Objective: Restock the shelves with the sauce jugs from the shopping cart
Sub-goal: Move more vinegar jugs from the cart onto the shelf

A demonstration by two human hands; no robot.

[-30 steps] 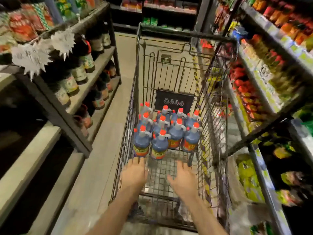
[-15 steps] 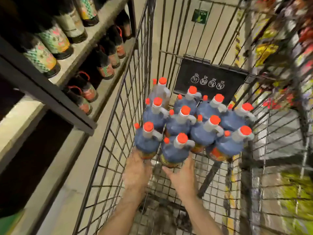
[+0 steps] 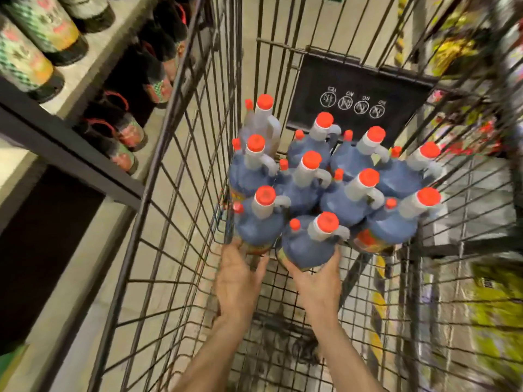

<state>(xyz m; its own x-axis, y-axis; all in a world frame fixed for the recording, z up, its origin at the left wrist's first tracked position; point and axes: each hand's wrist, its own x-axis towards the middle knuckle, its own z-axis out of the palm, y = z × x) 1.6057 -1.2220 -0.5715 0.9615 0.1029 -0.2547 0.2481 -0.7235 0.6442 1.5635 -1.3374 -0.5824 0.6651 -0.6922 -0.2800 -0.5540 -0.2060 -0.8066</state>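
Several dark sauce jugs with grey necks, side handles and orange caps stand packed together in the wire shopping cart (image 3: 181,193). My left hand (image 3: 239,274) reaches to the base of the near-left jug (image 3: 259,226) and touches it low down; its fingertips are hidden under the jug. My right hand (image 3: 318,274) cups the bottom of the nearest jug (image 3: 310,244), fingers curled round its lower side. One pale jug (image 3: 264,123) stands at the back left of the group.
A shelf unit (image 3: 85,60) on the left holds dark bottles with green and red labels on two levels. A black sign panel (image 3: 359,100) hangs on the cart's far wall. Blurred shelves with yellow and red packs stand on the right.
My head has moved closer over the cart. Both hands have gone from the air above the cart floor forward to the two nearest jugs, and the right one has closed round its jug's base.
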